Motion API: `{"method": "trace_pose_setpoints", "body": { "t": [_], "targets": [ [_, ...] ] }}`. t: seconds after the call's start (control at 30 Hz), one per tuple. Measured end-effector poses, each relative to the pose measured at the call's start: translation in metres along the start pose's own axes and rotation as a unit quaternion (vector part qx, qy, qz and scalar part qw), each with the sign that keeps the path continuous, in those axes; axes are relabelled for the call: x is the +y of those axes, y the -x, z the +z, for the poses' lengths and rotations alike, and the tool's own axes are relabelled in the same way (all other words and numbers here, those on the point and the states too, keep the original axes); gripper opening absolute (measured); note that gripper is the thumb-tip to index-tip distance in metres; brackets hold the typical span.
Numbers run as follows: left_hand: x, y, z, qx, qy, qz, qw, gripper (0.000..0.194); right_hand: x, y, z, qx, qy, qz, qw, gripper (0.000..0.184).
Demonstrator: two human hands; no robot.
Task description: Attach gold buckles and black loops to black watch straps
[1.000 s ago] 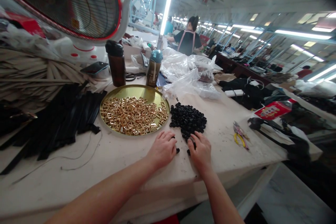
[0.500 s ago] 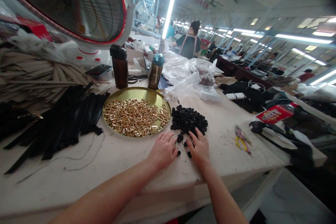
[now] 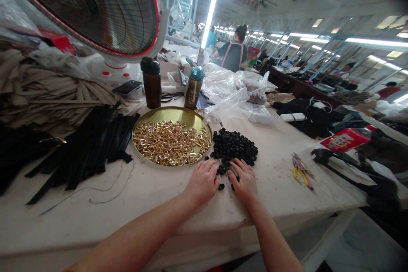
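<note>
Small round black pieces [image 3: 235,146] lie heaped on the pale table [image 3: 153,204], with several loose ones at the near side of the heap. My left hand [image 3: 204,178] rests palm down beside these loose pieces, fingers stretched forward. Across from it, my right hand [image 3: 244,180] touches the heap's near edge with its fingers spread. Neither hand visibly grips anything; what lies under the fingertips is hidden. Left of the heap, a round gold tray [image 3: 159,113] carries many small gold metal buckles [image 3: 172,142].
Pliers [image 3: 301,172] with yellow handles lie at right, near a red packet [image 3: 346,139]. Black strips [image 3: 95,148] and a loose thread spread at left. Two bottles [image 3: 152,85], clear plastic bags [image 3: 236,89] and a large fan [image 3: 95,8] stand behind. A person [image 3: 234,51] is farther back.
The view has shifted slightly, so everything sits farther right. My left hand has flattened beside the loose black pieces, and my right hand has moved slightly closer to them.
</note>
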State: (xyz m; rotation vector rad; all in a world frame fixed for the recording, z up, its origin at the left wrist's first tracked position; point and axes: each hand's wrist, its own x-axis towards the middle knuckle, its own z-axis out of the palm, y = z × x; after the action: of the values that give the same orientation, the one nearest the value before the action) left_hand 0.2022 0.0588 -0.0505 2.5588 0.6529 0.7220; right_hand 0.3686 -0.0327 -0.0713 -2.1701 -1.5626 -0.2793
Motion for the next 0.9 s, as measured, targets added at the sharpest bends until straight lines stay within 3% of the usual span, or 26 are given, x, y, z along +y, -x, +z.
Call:
{"method": "trace_pose_setpoints", "body": {
  "t": [0.23,0.43,0.53,0.67,0.9],
  "targets": [
    [-0.001,-0.001,0.002,0.013,0.001,-0.006,1.000,0.033,0.000,-0.002,-0.008,0.060,-0.065,0.005,0.996,0.039],
    [-0.003,-0.002,0.003,0.012,-0.004,-0.005,1.000,0.033,-0.015,-0.050,-0.003,-0.047,0.013,-0.077,0.996,0.037],
    [-0.003,-0.001,0.002,0.021,0.001,-0.008,1.000,0.034,-0.025,-0.059,0.001,-0.077,0.068,-0.099,0.990,0.036],
    [-0.003,0.000,0.002,0.020,0.003,-0.013,1.000,0.033,-0.023,-0.040,-0.004,-0.091,0.086,-0.111,0.986,0.036],
    [-0.004,-0.001,0.005,0.029,0.011,-0.017,0.999,0.033,0.010,0.023,-0.024,-0.065,0.087,-0.094,0.990,0.043]
  ]
}}
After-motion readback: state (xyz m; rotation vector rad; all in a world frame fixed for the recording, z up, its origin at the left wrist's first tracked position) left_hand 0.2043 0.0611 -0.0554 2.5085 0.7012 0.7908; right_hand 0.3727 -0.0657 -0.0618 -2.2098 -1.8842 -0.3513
